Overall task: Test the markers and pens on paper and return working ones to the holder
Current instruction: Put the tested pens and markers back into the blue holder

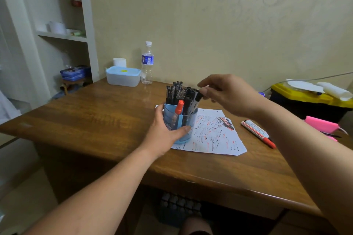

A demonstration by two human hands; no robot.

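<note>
A blue pen holder [188, 120] stands on the left part of a white paper [215, 135] covered in black and red test strokes. It holds several black pens [176, 91] and a red-capped marker [179, 107]. My left hand [164, 133] grips the holder from the left, thumb across its front. My right hand [229, 95] hovers just right of the holder's top and pinches the cap end of a black marker [197, 98] that stands tilted in the holder.
Two markers [257, 132], one red-tipped, lie on the wooden desk [95, 120] right of the paper. A pink pad [321, 124] sits further right. A blue-lidded box [123, 76] and a water bottle [147, 63] stand at the back. A yellow-lidded bin [305, 99] is beside the desk.
</note>
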